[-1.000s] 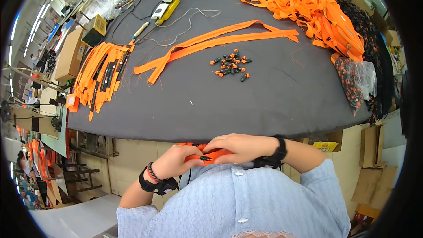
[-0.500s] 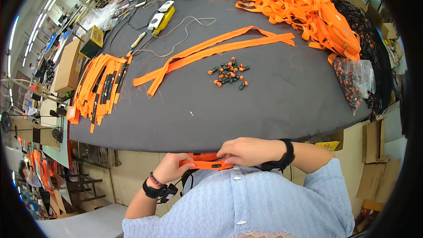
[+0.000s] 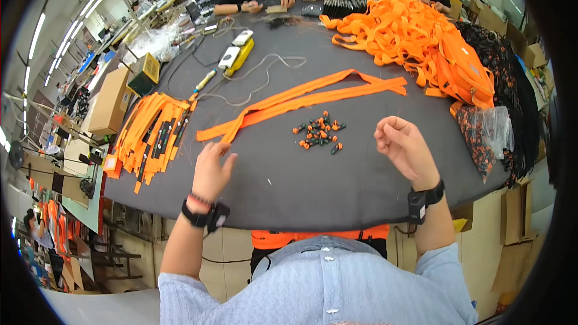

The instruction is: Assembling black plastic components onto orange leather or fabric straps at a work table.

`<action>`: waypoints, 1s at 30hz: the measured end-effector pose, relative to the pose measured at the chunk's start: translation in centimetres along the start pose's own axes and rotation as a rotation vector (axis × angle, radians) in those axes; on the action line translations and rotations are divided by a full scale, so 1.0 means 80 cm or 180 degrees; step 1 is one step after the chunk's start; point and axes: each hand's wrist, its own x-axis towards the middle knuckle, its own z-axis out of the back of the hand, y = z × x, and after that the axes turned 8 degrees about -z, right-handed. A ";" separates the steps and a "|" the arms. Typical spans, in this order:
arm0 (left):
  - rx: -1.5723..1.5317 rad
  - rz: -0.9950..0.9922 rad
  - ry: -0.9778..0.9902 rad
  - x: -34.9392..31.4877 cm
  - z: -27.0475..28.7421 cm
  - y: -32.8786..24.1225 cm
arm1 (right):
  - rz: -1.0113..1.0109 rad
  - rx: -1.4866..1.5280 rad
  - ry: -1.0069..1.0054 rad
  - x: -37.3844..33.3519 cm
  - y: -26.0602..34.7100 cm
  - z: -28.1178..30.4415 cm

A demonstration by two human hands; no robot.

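Apparently both hands were between grasps, reaching over the near half of the dark desk (image 3: 361, 189). The left hand (image 3: 211, 174) had its thumb spread from its fingers and gripped nothing visible; its fingertips lay at the near left end of the long orange strip (image 3: 365, 89), though I could not tell whether they touched. The right hand (image 3: 404, 147) hung right of the small black-and-orange pulls (image 3: 321, 130), fingers loosely curled, and whether it pinched something small I could not tell.

The strip lay doubled across the middle, with the loose pulls clustered just on its near side. An orange article (image 3: 271, 239) rested at the person's lap, by the near edge. Farther left lay a fan of short orange strips (image 3: 150, 132); far right, a heap of orange webbing (image 3: 409, 36). 2 people sat at the far side.

I judged the step in hand to be a reach without a sure grip; the next move called for precise fingertip pinching.
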 end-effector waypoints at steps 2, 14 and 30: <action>0.0486 0.0053 0.0106 0.014 -0.038 0.068 | -0.0209 0.0769 0.0092 0.022 -0.007 -0.008; 0.0012 -0.1056 0.0417 0.032 0.024 -0.115 | -0.2050 0.1599 0.1548 0.094 -0.129 -0.068; 0.1404 0.0681 0.2959 -0.176 0.119 -0.004 | 0.0135 0.1185 -0.0332 0.097 -0.074 -0.003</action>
